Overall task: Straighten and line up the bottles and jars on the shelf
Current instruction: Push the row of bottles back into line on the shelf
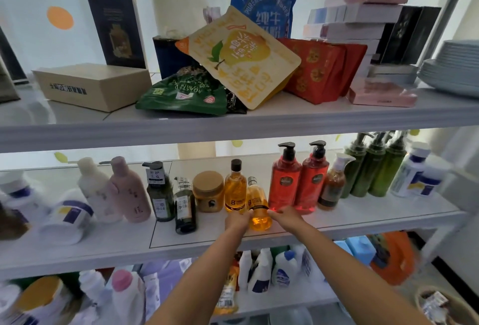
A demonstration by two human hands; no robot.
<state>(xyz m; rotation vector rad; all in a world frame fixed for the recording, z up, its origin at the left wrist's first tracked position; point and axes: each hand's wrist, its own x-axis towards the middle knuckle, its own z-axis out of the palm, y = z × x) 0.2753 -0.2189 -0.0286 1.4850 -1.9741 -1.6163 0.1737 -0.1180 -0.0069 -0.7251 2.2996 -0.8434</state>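
Both grips, left and right, around amber bottle

- A yellow pear pouch is leaning at the upper shelf's front edge before me.
- White plates are sitting stacked at its right end.

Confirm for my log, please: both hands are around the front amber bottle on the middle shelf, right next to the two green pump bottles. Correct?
Not quite. In the head view, the left hand and right hand flank the front amber bottle on the middle shelf, but its pump-bottle neighbours are the red pump bottles, not green.
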